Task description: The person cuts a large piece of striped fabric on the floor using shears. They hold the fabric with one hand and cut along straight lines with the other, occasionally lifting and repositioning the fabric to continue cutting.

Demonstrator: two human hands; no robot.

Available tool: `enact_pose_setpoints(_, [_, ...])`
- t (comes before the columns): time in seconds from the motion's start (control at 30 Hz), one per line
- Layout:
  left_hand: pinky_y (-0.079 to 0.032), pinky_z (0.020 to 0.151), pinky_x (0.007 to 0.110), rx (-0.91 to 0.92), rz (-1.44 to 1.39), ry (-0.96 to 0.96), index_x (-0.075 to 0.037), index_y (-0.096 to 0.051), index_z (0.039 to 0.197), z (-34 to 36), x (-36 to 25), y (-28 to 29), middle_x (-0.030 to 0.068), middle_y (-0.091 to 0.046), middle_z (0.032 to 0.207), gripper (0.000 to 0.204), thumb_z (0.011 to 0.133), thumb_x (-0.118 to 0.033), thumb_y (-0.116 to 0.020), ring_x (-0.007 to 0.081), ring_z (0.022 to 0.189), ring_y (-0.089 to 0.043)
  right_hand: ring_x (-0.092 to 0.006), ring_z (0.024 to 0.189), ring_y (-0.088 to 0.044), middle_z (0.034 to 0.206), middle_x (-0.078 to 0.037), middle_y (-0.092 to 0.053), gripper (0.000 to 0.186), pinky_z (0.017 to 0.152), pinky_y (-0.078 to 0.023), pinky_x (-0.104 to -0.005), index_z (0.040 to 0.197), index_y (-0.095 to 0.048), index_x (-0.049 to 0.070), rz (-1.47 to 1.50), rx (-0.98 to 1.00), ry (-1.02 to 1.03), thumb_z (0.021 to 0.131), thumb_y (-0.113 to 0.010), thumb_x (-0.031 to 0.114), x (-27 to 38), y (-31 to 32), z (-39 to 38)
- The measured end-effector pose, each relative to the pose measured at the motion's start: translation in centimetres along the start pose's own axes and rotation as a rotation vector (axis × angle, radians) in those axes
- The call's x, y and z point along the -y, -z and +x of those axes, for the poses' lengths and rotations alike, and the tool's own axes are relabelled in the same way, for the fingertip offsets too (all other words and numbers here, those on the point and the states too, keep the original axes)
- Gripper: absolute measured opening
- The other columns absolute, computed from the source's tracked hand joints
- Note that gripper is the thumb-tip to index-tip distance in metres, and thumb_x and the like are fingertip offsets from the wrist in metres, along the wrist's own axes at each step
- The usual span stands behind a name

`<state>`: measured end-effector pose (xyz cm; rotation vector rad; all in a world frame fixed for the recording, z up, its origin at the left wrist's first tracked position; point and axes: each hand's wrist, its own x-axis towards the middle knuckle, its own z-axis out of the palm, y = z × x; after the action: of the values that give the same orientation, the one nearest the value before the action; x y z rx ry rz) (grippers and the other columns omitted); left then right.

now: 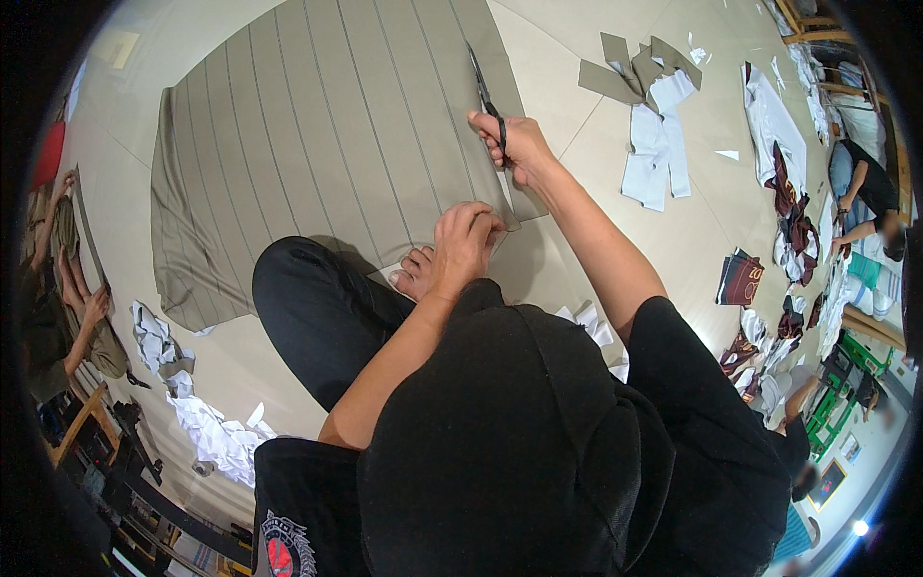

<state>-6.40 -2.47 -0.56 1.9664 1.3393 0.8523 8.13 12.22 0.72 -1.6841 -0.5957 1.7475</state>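
A large olive-grey cloth with dark stripes (308, 135) lies spread on the floor in front of me. My right hand (519, 152) is closed around the handles of black scissors (484, 88). Their blades point away from me along the cloth's right side, and a pale slit runs from near the scissors back toward me. My left hand (466, 240) is closed at the cloth's near right edge, fingers curled and pinching it beside that slit. Just left of this hand, my bare foot (413, 274) rests by the near edge. The left fingertips are partly hidden.
Olive and white fabric scraps (659, 115) lie on the floor to the right. White scraps (212, 433) are heaped at the lower left. Maroon printed pieces (738, 279) lie farther right. One person (82, 317) sits at the left, another (870, 192) at the far right.
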Motion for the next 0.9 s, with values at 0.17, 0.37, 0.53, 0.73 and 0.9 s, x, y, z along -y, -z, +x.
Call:
enact_pose_setpoints(0.17, [-0.044,0.093,0.044,-0.009,0.000,-0.009,-0.011,-0.069,0.099,0.0,0.0,0.0,0.0063,-0.061,0.116,0.029,0.073,0.000,-0.075,0.0315,0.113,-0.057,-0.0055,0.047,-0.044,0.061,0.004,-0.052,0.034,0.043,-0.032,-0.0224,0.071,-0.060,0.009,-0.034,0.002,0.007,0.082,-0.082,0.032,-0.3,0.2,0.4])
enact_pose_setpoints(0.37, [-0.044,0.093,0.044,-0.006,0.001,-0.008,-0.011,-0.069,0.099,0.0,0.2,-0.1,0.0063,-0.061,0.116,0.030,0.072,0.000,-0.074,0.0314,0.113,-0.057,-0.0057,0.047,-0.043,0.060,0.004,-0.052,0.034,0.044,-0.032,-0.0228,0.070,-0.060,0.010,-0.016,-0.015,-0.014,0.081,-0.081,0.034,0.8,-0.3,0.4])
enact_pose_setpoints(0.53, [-0.044,0.093,0.044,-0.005,0.006,-0.004,-0.011,-0.070,0.098,0.0,0.0,0.0,0.0062,-0.061,0.116,0.029,0.072,0.000,-0.075,0.0311,0.112,-0.057,-0.0058,0.047,-0.042,0.060,0.004,-0.052,0.034,0.044,-0.032,-0.0230,0.070,-0.060,0.011,-0.023,-0.005,-0.002,0.080,-0.081,0.035,1.7,-0.5,1.1])
enact_pose_setpoints(0.73, [-0.044,0.094,0.044,0.005,0.021,0.010,-0.011,-0.070,0.097,0.0,0.0,0.0,0.0055,-0.061,0.115,0.025,0.074,-0.004,-0.076,0.0303,0.113,-0.057,-0.0055,0.047,-0.042,0.060,0.003,-0.052,0.034,0.043,-0.032,-0.0219,0.071,-0.061,0.010,-0.023,-0.010,0.021,0.080,-0.082,0.034,1.9,-0.6,1.6])
enact_pose_setpoints(0.9, [-0.043,0.097,0.044,0.007,0.027,0.012,-0.013,-0.069,0.097,-0.1,0.1,-0.1,0.0038,-0.059,0.115,0.025,0.075,-0.010,-0.078,0.0286,0.116,-0.056,-0.0040,0.046,-0.044,0.059,0.005,-0.052,0.036,0.043,-0.033,-0.0201,0.072,-0.060,0.012,-0.022,0.004,0.011,0.081,-0.082,0.039,2.1,-0.7,1.7])
